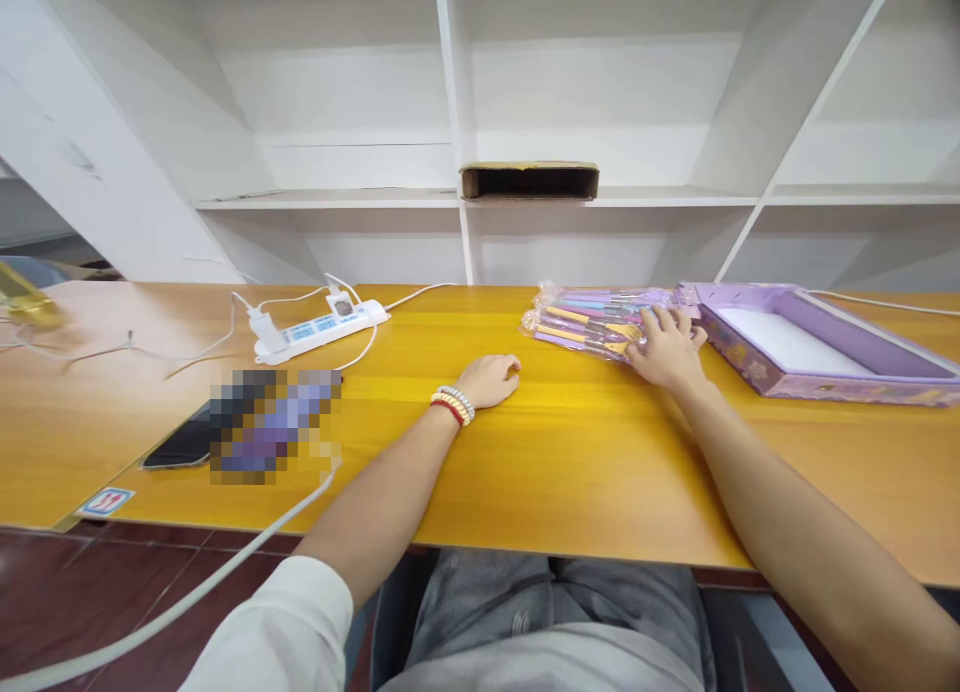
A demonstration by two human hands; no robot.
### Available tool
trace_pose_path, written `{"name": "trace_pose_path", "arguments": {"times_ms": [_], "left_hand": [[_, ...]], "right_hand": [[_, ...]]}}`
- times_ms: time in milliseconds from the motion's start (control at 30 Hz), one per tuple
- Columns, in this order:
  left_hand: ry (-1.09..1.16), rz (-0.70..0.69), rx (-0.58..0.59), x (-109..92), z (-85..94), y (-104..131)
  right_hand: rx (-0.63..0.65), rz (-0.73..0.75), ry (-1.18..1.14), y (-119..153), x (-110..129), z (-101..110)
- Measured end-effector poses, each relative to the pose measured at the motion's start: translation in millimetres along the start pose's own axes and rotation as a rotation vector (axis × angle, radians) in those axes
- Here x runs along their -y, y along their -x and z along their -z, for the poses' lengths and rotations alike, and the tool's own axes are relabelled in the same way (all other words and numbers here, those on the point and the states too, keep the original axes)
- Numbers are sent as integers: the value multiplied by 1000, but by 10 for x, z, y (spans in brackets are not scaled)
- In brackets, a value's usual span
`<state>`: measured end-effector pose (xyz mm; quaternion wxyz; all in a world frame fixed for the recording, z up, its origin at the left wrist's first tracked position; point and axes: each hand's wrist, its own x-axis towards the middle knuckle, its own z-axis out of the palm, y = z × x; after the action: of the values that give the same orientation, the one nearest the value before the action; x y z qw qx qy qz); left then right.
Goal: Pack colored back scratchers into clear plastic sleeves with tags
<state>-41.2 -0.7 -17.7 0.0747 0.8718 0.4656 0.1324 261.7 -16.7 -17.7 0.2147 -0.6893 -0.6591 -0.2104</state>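
Note:
Two or more clear plastic packs of slim pastel pens (581,327) lie on the table, in purple, blue, yellow and orange tones; what exactly the sticks are is hard to make out through the shiny wrap. My right hand (667,350) is over their right end, fingers bent and gripping the nearer pack. Just right of that hand stands a shallow purple box (840,384) with a patterned outer side and a white bottom. My left hand (489,380) rests on the table left of the packs, its fingers curled loosely with nothing seen in them.
A white power strip (322,332) with plugs and cables sits at the back left. Nearer lie a dark phone (180,442) and a blurred-out purple item (281,427). A thick white cable (225,562) crosses the front left edge. A cardboard box (529,180) stands on the shelf behind.

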Motion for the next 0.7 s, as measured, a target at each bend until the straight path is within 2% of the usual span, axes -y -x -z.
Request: {"name": "trace_pose_path", "arguments": {"times_ms": [67, 133, 233, 333, 433, 500, 567, 600, 633, 700], "left_hand": [[-7, 3, 5, -12, 1, 4], [-18, 1, 10, -14, -8, 5], [-34, -8, 21, 11, -27, -7], [-74, -3, 34, 1, 0, -20], [-193, -38, 23, -207, 148, 80], [-216, -112, 15, -489, 312, 300], [-100, -211, 5, -808, 489, 674], [0, -279, 48, -937, 572, 910], [94, -332, 136, -1024, 647, 1166], [249, -397, 444, -1022, 769, 1700]], "right_hand": [[12, 91, 9, -9, 50, -11], [70, 119, 19, -12, 92, -47], [163, 72, 30, -7, 121, -108], [177, 37, 31, -2, 119, -138], [152, -1, 12, 0, 108, -156], [132, -27, -13, 3, 91, -180], [95, -51, -40, 4, 58, -210], [70, -66, -52, 3, 35, -225], [45, -83, -63, 1, 11, -238], [9, -117, -83, -7, -38, -254]]}}
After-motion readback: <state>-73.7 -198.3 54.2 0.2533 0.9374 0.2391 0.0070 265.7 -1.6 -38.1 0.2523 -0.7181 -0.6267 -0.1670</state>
